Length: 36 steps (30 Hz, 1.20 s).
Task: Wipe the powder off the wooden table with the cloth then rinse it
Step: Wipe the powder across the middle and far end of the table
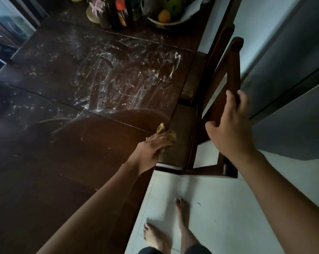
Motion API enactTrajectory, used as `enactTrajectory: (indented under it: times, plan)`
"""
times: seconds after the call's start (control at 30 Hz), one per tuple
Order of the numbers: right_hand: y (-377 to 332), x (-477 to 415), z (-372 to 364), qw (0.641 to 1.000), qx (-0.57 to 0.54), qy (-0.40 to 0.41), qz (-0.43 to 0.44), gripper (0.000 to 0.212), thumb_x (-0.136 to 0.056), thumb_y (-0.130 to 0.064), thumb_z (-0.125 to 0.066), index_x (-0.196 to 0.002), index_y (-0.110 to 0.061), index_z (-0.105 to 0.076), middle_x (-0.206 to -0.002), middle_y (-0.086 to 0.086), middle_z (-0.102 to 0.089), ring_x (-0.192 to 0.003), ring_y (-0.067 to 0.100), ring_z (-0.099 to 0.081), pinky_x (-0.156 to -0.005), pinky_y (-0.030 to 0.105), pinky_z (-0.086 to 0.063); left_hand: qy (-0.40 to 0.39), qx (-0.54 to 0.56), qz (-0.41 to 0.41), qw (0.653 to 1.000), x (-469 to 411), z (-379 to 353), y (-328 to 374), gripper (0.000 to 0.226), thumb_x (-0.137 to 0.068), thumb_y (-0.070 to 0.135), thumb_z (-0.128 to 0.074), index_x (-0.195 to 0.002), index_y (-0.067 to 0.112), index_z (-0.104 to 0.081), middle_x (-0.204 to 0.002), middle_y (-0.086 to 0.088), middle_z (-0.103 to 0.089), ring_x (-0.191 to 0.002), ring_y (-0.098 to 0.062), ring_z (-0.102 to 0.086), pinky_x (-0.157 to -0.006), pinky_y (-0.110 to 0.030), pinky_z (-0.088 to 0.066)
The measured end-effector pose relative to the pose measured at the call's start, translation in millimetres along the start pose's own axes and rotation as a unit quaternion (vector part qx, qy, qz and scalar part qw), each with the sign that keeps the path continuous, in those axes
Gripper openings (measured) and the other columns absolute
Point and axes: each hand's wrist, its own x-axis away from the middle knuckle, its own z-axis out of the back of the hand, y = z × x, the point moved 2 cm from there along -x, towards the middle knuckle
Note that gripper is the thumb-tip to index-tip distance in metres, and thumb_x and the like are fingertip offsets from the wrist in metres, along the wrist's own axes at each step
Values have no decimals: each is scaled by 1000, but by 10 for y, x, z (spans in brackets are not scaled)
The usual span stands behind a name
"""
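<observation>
Cloth [165, 133], yellowish, bunched under the left hand [155, 143] at the right edge of the dark wooden tabletop [45, 162], just beside the seat of a chair. Left fingers [159, 139] lie pressed together flat over the cloth, pushing it onto the wood; a bit of cloth sticks out past the fingertips. White powder [118, 77] smeared in streaks and arcs across the middle of the tabletop, well beyond the cloth; a curved wipe line marks where the smears end. The near part of the wood looks mostly clean, with a few specks. Right hand [230, 125] grips the top rail of the dark wooden chair [226, 74], fingers [230, 99] curled over the rail, thumb on the near side. Chair sits close against the tabletop's right edge. At the far end of the tabletop: a cluster of bottles [116, 13], one with an orange cap, and a fruit bowl [164, 21] holding an orange fruit. Pale tiled floor [219, 208] on the right, the person's bare feet [173, 226] on it.
</observation>
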Motion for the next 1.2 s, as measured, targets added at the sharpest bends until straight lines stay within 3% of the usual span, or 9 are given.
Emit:
enactTrajectory:
  times: [0.13,0.3,0.4,0.6,0.7,0.77,0.83,0.97,1.2]
  plan:
    - [-34,13,17,1000,22,13,10,85,-86,-27,-64,-155,-7,-18,-158,20,-16,-135,35,-39,-99,37,-49,22,-1,135,991,352,357,-311,71,-73,-23,-58,-118,32,-68,-131,23,-54,-129,3,-46,-104,-6,-33]
    - [-27,16,31,1000,16,7,12,86,-85,-30,-64,-155,-7,-19,-159,20,-14,-136,36,-41,-98,39,-52,246,-16,321,914,-45,491,-403,42,-86,12,-69,-117,39,-65,-106,16,-70,-91,-13,-68,-76,-22,-51]
    - [-18,19,36,1000,8,10,11,85,-85,-31,-65,-155,-8,-21,-160,19,-15,-134,35,-43,-96,38,-51,212,-28,282,935,-438,222,-158,47,-86,9,-64,-120,42,-61,-115,10,-69,-94,-16,-67,-79,-30,-54]
    - [3,15,14,1000,12,17,21,83,-83,-30,-62,-153,-7,-25,-159,19,-18,-134,34,-43,-94,36,-50,-47,-6,0,999,-34,42,50,50,-76,-15,-63,-109,21,-73,-131,11,-61,-127,-3,-53,-103,-27,-47]
    - [2,13,18,999,19,17,28,84,-82,-30,-61,-153,-5,-25,-158,21,-18,-137,36,-38,-99,40,-51,-78,24,55,995,454,231,-93,56,-71,-20,-66,-102,26,-76,-125,16,-65,-128,-2,-52,-107,-24,-42]
    - [2,10,18,999,26,15,27,84,-81,-31,-60,-153,-4,-25,-157,23,-18,-141,38,-33,-103,44,-49,12,30,169,985,595,417,-235,66,-71,-23,-66,-96,37,-76,-115,27,-65,-120,4,-56,-104,-14,-40]
    - [-1,8,23,999,38,13,29,84,-81,-32,-58,-152,-2,-25,-156,27,-19,-142,42,-29,-105,50,-47,121,-13,256,959,519,539,-368,63,-75,-16,-68,-97,43,-72,-112,16,-70,-107,-5,-66,-91,-13,-47]
    - [-14,19,30,999,36,5,34,82,-81,-31,-59,-152,-5,-27,-156,27,-20,-140,42,-30,-104,49,-46,228,-32,300,926,37,333,-236,48,-82,3,-68,-115,38,-70,-118,13,-69,-93,-12,-69,-79,-26,-55]
    - [137,-197,91,994,-111,21,7,67,-83,-12,-63,-145,-13,-36,-148,20,-24,-121,30,-44,-82,31,-57,-23,-11,94,995,245,94,153,50,-73,-12,-69,-99,30,-77,-122,40,-53,-127,14,-43,-109,-14,-36]
